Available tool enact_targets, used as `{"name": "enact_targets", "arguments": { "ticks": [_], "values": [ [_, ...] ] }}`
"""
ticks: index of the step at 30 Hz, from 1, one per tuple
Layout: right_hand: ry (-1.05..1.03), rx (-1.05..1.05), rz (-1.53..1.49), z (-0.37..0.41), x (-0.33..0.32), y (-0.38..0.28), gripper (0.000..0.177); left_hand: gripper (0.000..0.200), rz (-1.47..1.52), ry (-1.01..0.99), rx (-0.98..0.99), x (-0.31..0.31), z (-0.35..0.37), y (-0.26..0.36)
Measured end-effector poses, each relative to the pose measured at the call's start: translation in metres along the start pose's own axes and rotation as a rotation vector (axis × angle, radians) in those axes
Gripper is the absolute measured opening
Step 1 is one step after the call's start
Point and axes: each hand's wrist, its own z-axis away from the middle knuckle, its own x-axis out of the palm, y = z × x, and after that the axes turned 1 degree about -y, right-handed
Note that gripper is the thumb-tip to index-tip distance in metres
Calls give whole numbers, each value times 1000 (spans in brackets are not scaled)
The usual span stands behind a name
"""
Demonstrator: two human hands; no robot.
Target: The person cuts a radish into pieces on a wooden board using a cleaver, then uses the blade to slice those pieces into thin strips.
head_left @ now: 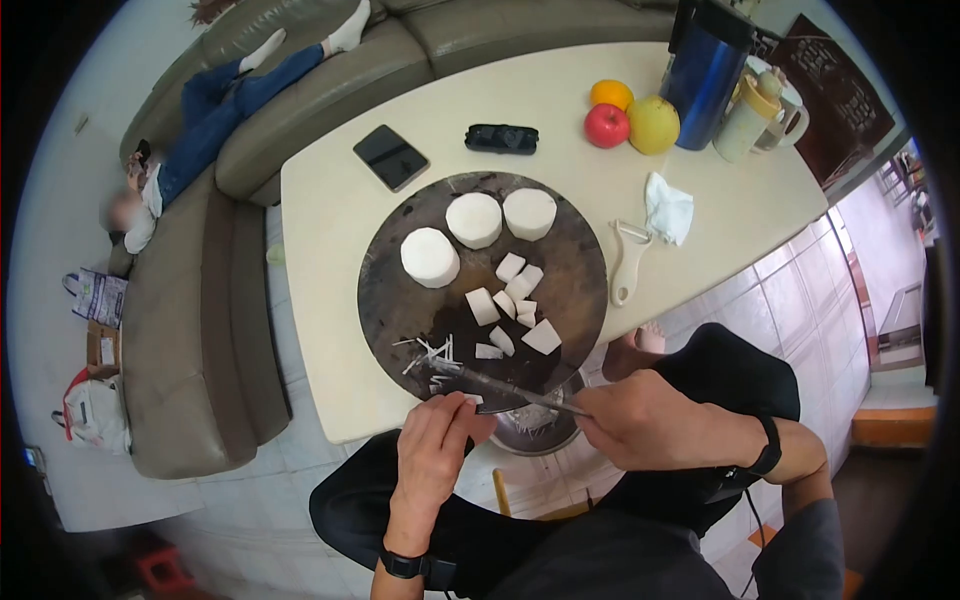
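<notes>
My right hand [640,420] is closed around the handle of a knife [515,389], whose blade points left across the board's near edge. My left hand [435,440] has its fingers bent over a small white piece [473,399] at that edge, just below the blade. Thin white strips [432,356] lie near the knife tip. On the round dark chopping board [395,290] are several cut white chunks [482,306], which look like peeled radish. Three thick white rounds [430,257] stand toward its far side. Under the near edge, a metal bowl [545,442] contains white shreds, partly hidden.
A peeler [628,262] and crumpled tissue [668,209] lie right of the board. Behind it are a phone [391,157] and black case [501,138]. Fruit [653,126], a blue flask [706,80] and jars stand back right. A person lies on the sofa [320,110].
</notes>
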Motion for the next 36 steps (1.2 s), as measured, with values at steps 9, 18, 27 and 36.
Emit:
{"name": "enact_targets", "arguments": {
  "ticks": [9, 18, 27, 36],
  "values": [
    [-285, -126, 323, -5, -9, -17, 23, 34, -85, -51, -22, 10, 19, 11],
    [-394, -175, 387, -17, -22, -12, 25, 33, -47, -53, -39, 15, 25, 7],
    [-475, -92, 308, -22, -24, -10, 24, 40, -38, -78, -64, 16, 30, 7],
    [-402, -133, 418, -20, -7, -7, 21, 35, -97, -69, -65, 14, 26, 12]
  ]
}}
